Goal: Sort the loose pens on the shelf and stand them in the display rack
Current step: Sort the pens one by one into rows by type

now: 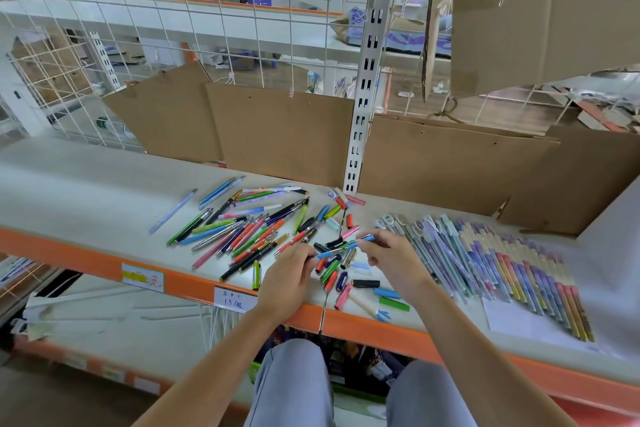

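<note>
While both hands hold one blue pen (346,246) between them, the fingers (372,241) of the right hand (394,260) pinch its far end and the curled fingers (306,255) of the left hand (287,282) pinch its near end, so the pen spans the gap just above the shelf (86,191). Directly under and just beyond the fingers lies a scatter of loose caps and short pen parts (341,274), too jumbled to count with confidence, though well over a dozen pieces show in red, green, blue, black and pink. To the left of the left hand's fingers sits the unsorted heap of loose pens (242,225), roughly thirty by my estimate, crossing one another at all angles, with one pale blue pen (173,211) lying apart on the far side of the heap. To the right of the right hand's fingers a long, tidy row of patterned pens (491,267) lies side by side, several dozen, too closely packed to count exactly. No display rack can be made out anywhere, so I judge that nothing has yet been stood up: some grouping looks done, the heap remains to be sorted, and the standing step is untouched. Behind everything, cardboard sheets (277,128) lean against a wire grid (173,28).
</note>
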